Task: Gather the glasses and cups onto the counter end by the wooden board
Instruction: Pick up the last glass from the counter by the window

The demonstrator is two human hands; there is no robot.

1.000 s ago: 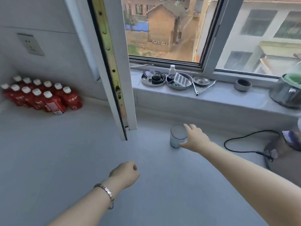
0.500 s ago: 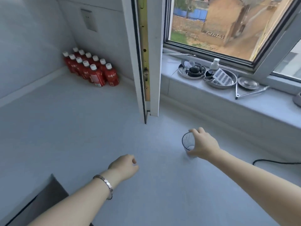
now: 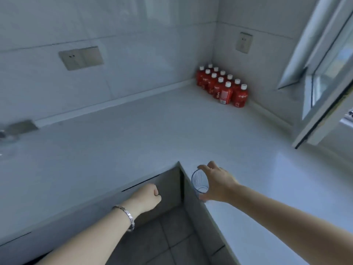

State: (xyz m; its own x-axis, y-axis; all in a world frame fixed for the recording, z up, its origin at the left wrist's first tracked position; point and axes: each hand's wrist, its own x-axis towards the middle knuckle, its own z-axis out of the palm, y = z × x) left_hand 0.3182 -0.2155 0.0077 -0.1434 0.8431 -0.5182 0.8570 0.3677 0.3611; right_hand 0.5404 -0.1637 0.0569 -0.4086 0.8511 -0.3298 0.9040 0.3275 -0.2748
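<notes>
Right hand [image 3: 217,183] grips a clear glass [image 3: 199,181] from the side, fingers over the far rim, thumb low near the base. The glass is tilted, mouth turned toward the left hand and the camera, fine vertical lines visible on its wall. It sits at the inner corner of the L-shaped counter [image 3: 118,138], right at the edge; whether its base touches the surface or is lifted just clear cannot be told. Left hand [image 3: 148,196] is curled into a loose fist, holding nothing, just left of the glass, in front of the grey cabinet face [image 3: 166,186] below the counter edge. A metal bracelet [image 3: 126,217] is on the left wrist. Below both forearms: grey tiled floor [image 3: 164,240]. Well beyond the hands, in the far corner where the two walls meet, a tight cluster of red bottles with white caps [image 3: 222,87] stands upright on the counter. Wall socket plate [image 3: 81,58] on the wall far ahead of the left hand; a second socket [image 3: 244,42] on the wall above the bottles. Open window sash [image 3: 322,88] hangs over the counter, far up and to the right of the right hand. At the far left of the left hand, a blurred grey object [image 3: 18,129] on the counter against the wall; identity not readable. Frame is motion-blurred at the edges.
</notes>
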